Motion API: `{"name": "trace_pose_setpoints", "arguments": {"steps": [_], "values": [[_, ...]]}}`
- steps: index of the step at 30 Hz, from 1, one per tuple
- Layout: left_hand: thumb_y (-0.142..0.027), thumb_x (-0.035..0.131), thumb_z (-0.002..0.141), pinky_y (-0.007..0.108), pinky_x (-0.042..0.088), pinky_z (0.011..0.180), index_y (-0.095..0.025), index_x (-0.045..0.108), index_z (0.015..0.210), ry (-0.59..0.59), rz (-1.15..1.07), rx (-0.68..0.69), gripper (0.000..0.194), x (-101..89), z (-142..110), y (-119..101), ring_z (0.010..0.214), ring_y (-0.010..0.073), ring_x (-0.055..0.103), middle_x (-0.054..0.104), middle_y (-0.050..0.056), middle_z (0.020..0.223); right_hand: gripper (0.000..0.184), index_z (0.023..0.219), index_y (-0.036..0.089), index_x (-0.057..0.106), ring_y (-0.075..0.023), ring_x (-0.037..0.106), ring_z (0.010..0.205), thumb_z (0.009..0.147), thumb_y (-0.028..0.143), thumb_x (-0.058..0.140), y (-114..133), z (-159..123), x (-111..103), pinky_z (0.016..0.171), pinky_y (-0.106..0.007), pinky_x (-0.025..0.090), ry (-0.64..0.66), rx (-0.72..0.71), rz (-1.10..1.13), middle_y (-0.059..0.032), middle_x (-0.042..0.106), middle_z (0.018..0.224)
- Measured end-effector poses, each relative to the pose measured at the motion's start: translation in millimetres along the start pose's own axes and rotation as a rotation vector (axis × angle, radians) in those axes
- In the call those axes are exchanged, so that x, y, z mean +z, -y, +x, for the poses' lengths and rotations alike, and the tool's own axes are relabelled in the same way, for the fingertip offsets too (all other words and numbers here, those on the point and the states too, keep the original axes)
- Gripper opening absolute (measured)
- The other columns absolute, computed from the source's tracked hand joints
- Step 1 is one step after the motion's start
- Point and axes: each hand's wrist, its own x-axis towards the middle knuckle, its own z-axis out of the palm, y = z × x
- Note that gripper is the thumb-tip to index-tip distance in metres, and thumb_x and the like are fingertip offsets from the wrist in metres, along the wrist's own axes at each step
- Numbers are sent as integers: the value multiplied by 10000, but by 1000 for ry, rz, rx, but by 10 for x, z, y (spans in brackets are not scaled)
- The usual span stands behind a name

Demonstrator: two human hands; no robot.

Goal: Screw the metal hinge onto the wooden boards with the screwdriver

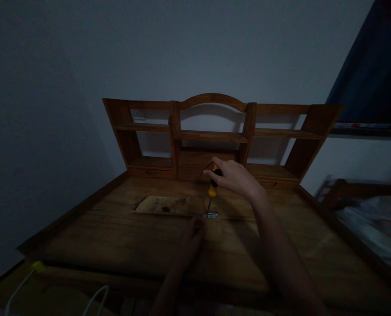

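My right hand (237, 177) is closed round the top of a yellow and black screwdriver (212, 188), which stands upright. Its tip rests on a small metal hinge (211, 215) at the edge of a thin wooden panel (169, 205) lying flat on the wooden desk (116, 239). My left hand (193, 237) lies in shadow on the desk just in front of the hinge, its fingertips close to it. How its fingers are set is hard to see in the dim light.
A wooden hutch (211, 136) with shelves and an arched top stands at the back of the desk against a pale wall. White cables (93, 298) and a yellow object (38, 266) lie at the lower left. A bed (373, 224) is at the right.
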Motion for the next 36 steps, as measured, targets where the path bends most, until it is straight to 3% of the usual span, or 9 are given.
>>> {"name": "trace_pose_setpoints", "arguments": {"steps": [2, 7, 14, 18, 21, 24, 27, 32, 36], "values": [[-346, 522, 859, 301, 440, 829, -213, 582, 931, 6, -6, 16, 163, 1, 3, 16, 942, 217, 607, 655, 47, 954, 454, 1188, 213, 566, -282, 639, 882, 914, 556, 452, 1, 8, 6, 750, -354, 423, -3, 9, -5, -98, 692, 941], [-335, 512, 862, 307, 443, 819, -203, 579, 918, 15, -24, 25, 158, 1, 15, 15, 921, 220, 603, 650, 49, 935, 434, 1313, 229, 489, -250, 593, 1079, 892, 329, 515, -24, 17, 7, 891, -335, 409, 42, -123, 146, -86, 632, 1216], [-365, 528, 845, 310, 439, 799, -205, 593, 919, -4, 44, -6, 188, -15, -9, -88, 904, 228, 610, 663, 49, 933, 415, 1206, 220, 535, -236, 626, 896, 916, 515, 499, 14, 22, 45, 794, -322, 419, 18, -63, 132, -80, 675, 987], [-346, 519, 853, 297, 440, 793, -203, 594, 903, 10, 43, 17, 169, -16, -16, -115, 886, 216, 610, 659, 43, 910, 467, 1311, 235, 468, -254, 607, 1005, 873, 372, 558, -9, 32, 42, 844, -332, 405, 45, -80, 131, -93, 636, 1169], [-344, 503, 868, 298, 445, 797, -202, 583, 922, 20, 18, 27, 172, -8, -5, -78, 885, 210, 608, 651, 42, 921, 447, 1307, 222, 472, -245, 610, 992, 881, 336, 539, -26, 31, 36, 826, -318, 408, 62, -95, 155, -96, 648, 1138], [-342, 514, 866, 301, 446, 795, -199, 581, 917, 17, 20, 44, 166, 1, 8, -32, 884, 210, 605, 646, 44, 926, 387, 1207, 214, 534, -247, 623, 906, 923, 472, 486, -27, 30, 44, 774, -321, 412, 36, -65, 124, -93, 678, 991], [-350, 520, 864, 298, 446, 792, -201, 585, 909, 8, 11, 52, 169, -1, 4, -34, 891, 211, 606, 647, 41, 921, 494, 1172, 195, 549, -269, 626, 865, 909, 601, 447, -28, 38, 52, 739, -336, 414, 16, -22, 71, -104, 680, 908], [-354, 518, 867, 289, 446, 780, -200, 591, 928, 23, 16, 9, 182, -16, -14, -96, 879, 208, 607, 648, 43, 922, 474, 1324, 207, 468, -266, 591, 1046, 890, 396, 508, -39, 45, 27, 841, -334, 405, 54, -80, 144, -116, 635, 1175], [-354, 511, 876, 285, 445, 779, -196, 580, 932, 19, -18, 27, 181, -2, 1, -54, 880, 202, 600, 640, 42, 926, 385, 1244, 194, 523, -216, 616, 886, 905, 372, 483, -25, 45, 36, 768, -298, 407, 36, -99, 150, -80, 671, 990]]}}
